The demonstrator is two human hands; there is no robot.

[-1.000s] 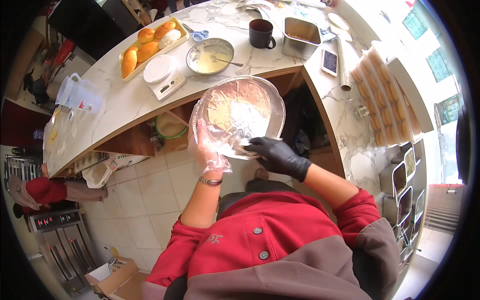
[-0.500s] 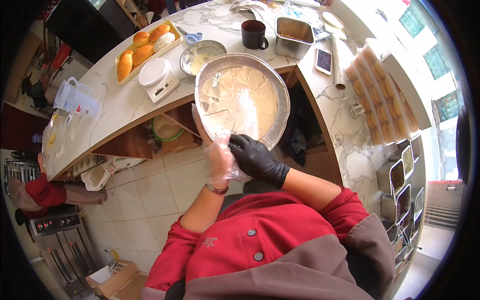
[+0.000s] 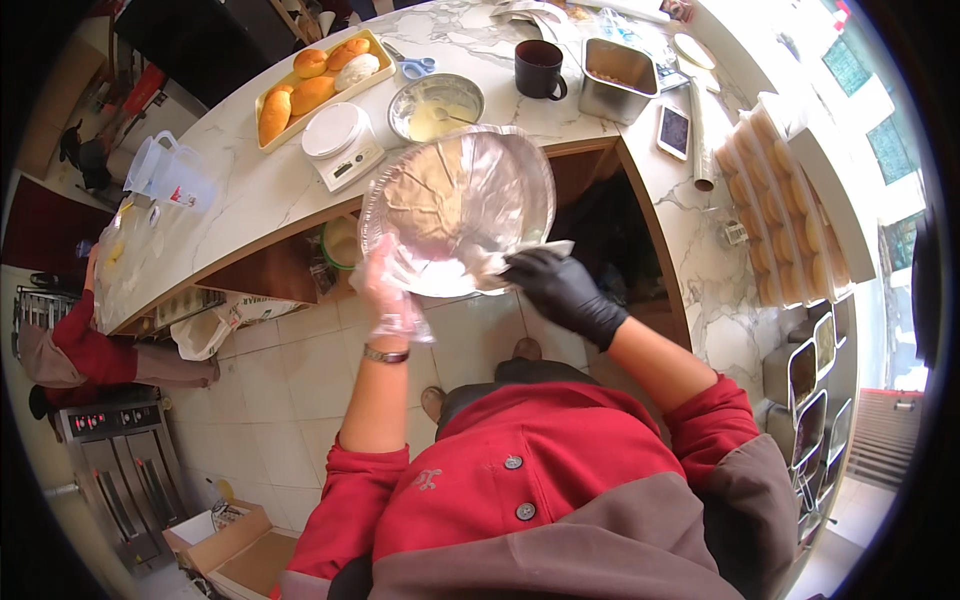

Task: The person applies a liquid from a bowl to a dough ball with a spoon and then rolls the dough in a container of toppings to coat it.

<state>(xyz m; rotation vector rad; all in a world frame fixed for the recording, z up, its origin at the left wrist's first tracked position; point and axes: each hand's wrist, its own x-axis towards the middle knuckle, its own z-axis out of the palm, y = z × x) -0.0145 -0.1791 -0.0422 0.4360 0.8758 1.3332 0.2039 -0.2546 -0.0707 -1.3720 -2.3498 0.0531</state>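
Note:
A round, shiny foil pan (image 3: 505,185) is held in the air just before the counter's front edge, its wide inside facing me. My left hand (image 3: 388,300), in a loose clear plastic glove, grips the near-left rim. At the near-right side, my right hand (image 3: 563,295) in a black glove is closed on a crumpled whitish cloth or tissue (image 3: 528,254). That piece lies against the pan's near rim; whether it is cloth or paper I cannot tell. Beyond the pan stands a metal bowl (image 3: 463,92) with a pale yellow mixture and a utensil in it.
Along the counter (image 3: 235,185) are a white scale (image 3: 340,145), a tray of buns (image 3: 310,90), blue scissors (image 3: 416,68), a dark mug (image 3: 540,70), a steel container (image 3: 618,85) and a phone (image 3: 673,132). Stacked clear packs (image 3: 775,200) stand right. Another person (image 3: 75,345) is far left.
My hands have parted from the pan's near edge: the left to the left rim, the right rightward with the whitish piece showing. The pan has shifted slightly left and down and tilted.

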